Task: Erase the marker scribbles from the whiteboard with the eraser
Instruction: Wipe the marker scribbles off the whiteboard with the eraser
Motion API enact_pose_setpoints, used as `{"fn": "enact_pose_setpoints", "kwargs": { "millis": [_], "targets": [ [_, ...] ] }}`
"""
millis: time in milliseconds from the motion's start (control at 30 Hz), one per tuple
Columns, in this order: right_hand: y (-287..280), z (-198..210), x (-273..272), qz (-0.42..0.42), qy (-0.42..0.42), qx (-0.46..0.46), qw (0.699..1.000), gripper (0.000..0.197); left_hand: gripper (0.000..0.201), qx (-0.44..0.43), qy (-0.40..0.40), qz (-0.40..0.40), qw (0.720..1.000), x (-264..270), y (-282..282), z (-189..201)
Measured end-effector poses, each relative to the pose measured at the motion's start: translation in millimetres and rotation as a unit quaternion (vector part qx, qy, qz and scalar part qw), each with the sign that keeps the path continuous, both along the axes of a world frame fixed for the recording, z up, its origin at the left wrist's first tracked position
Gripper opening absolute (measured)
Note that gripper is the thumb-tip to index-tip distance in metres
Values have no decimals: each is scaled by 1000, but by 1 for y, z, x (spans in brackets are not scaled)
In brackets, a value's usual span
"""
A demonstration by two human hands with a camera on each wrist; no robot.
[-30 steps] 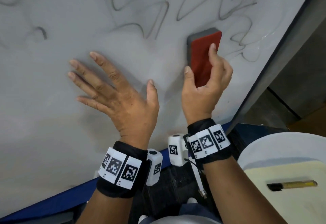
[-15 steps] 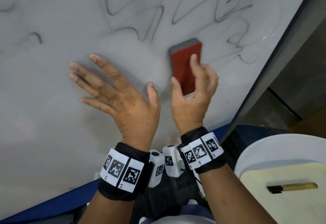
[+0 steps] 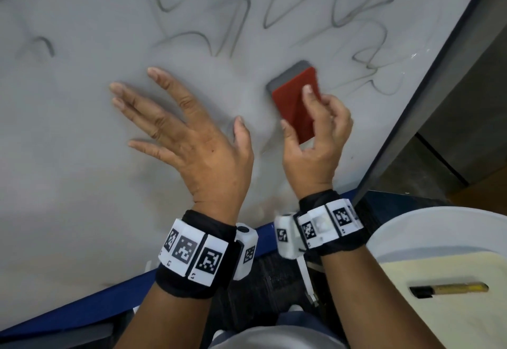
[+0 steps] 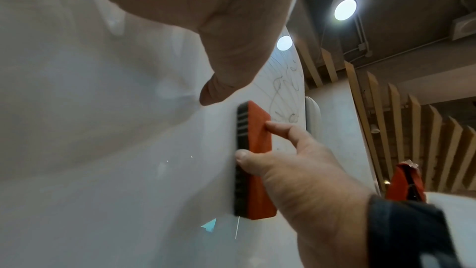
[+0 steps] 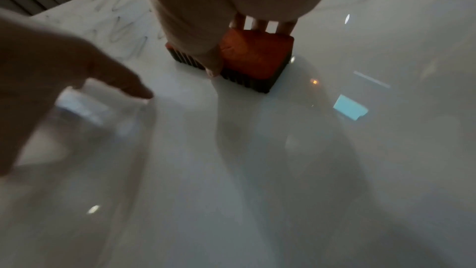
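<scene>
The whiteboard (image 3: 82, 197) fills most of the head view, with grey marker scribbles (image 3: 233, 19) across its upper part. My right hand (image 3: 315, 140) grips a red eraser (image 3: 295, 104) with a dark felt base and holds it against the board, thumb on its left edge and fingers on its right. The eraser (image 4: 255, 150) stands flat on the board in the left wrist view, and the eraser (image 5: 252, 58) shows under my fingers in the right wrist view. My left hand (image 3: 175, 129) lies spread flat on the board left of the eraser.
The board's dark frame (image 3: 428, 88) runs diagonally at the right, and a blue edge (image 3: 82, 310) runs along the bottom. A white tray (image 3: 439, 228) at the lower right holds a yellow marker (image 3: 450, 289).
My right hand slid the eraser down and to the left, then a little back to the right. The left hand stayed pressed in place.
</scene>
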State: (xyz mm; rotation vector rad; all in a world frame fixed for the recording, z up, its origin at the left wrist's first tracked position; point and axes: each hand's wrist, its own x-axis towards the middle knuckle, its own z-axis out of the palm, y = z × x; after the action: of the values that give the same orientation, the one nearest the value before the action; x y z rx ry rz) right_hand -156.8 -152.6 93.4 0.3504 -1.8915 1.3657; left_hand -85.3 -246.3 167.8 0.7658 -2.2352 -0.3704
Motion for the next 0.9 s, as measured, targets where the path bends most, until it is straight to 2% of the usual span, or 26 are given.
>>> {"fn": "enact_pose_setpoints", "kwargs": {
  "millis": [100,167,267,367,500,700,767,900],
  "targets": [
    [6,6,-12,-17,-38,-98,994,61,104,-13,-8,-16,1000,0,-1,-3],
    [-6,9,-4,-19,-56,-129,990,64,101,-18,-13,-24,999,0,-1,-4],
    [-17,2,11,8,-36,-77,996,67,98,-28,-16,-28,999,-1,0,-7],
    [-3,-5,-1,7,2,-17,1000,62,101,-42,-27,-27,998,-2,-1,-9],
    [4,-5,-14,-18,-65,-162,985,67,105,-63,-43,-23,997,-1,-3,-12],
    [-2,4,-9,-26,-121,-234,964,66,106,-80,-46,-22,996,-1,-1,-13],
    [-8,12,-5,-26,-91,-206,974,65,107,-78,-44,-28,996,-2,0,-12],
    [-10,6,-2,1,-18,-67,998,66,106,-79,-37,-38,995,-3,1,-12]
  ]
}}
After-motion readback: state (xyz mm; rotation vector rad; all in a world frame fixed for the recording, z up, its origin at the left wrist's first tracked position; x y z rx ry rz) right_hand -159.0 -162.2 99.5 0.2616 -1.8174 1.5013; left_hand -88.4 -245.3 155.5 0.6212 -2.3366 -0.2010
